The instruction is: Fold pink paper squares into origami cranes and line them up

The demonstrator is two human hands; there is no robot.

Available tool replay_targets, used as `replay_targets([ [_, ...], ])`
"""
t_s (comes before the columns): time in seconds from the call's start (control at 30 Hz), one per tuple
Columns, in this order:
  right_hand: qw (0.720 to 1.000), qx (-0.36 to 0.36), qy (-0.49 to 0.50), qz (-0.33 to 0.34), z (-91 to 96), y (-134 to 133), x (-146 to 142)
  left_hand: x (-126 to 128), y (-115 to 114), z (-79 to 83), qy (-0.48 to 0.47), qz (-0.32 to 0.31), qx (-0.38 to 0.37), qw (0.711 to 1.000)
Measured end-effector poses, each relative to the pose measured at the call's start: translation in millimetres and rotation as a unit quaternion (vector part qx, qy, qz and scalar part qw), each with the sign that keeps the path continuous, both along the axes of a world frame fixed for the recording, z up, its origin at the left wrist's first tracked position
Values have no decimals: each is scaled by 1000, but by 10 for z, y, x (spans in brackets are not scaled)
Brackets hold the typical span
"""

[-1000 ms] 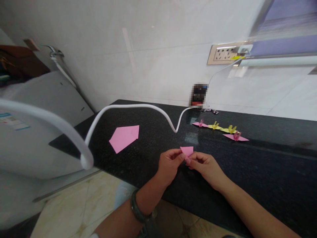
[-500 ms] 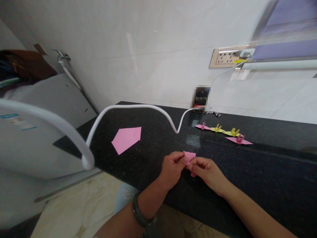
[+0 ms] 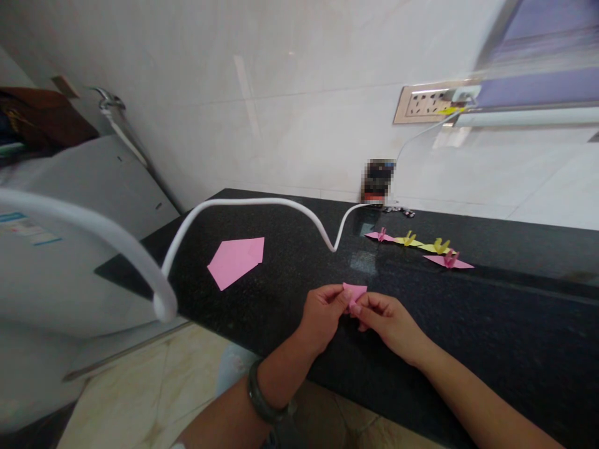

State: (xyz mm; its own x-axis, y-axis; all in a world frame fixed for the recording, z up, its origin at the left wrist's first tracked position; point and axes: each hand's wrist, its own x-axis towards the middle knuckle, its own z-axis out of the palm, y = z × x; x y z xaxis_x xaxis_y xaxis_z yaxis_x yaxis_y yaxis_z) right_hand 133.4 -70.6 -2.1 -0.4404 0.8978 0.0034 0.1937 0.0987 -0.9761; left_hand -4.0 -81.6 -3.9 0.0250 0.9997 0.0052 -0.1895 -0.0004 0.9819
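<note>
A small folded piece of pink paper [image 3: 356, 290] is pinched between both hands above the dark countertop. My left hand [image 3: 325, 316] grips its left side between thumb and fingers. From the right, my right hand [image 3: 384, 319] pinches its lower edge, thumb close to the other thumb. The fingers cover the paper's lower part, so its folds there are hidden. To the left lie pink paper sheets [image 3: 236, 262], partly overlapping. Folded paper cranes in pink [image 3: 449, 260] and yellow [image 3: 440, 247] stand in a row at the right.
A white bent flexible arm [image 3: 262, 201] arches over the black countertop [image 3: 290, 249] to a blurred-out device [image 3: 378, 182] by the wall. A wall socket [image 3: 421, 104] with a plugged-in cable is above. At the left stands a grey-white appliance [image 3: 70, 249] with a brown bag [image 3: 51, 115] on top.
The view has shifted slightly. Both hands keep their pinch on the pink paper, which is tilted a little differently; the sheets and cranes stay in place.
</note>
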Motion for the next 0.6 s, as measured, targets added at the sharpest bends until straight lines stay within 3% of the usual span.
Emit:
replay_targets([
  [0.6,995,51,-55,-61,-79,13,-39,7,3,-26,-28,18,-13,999],
])
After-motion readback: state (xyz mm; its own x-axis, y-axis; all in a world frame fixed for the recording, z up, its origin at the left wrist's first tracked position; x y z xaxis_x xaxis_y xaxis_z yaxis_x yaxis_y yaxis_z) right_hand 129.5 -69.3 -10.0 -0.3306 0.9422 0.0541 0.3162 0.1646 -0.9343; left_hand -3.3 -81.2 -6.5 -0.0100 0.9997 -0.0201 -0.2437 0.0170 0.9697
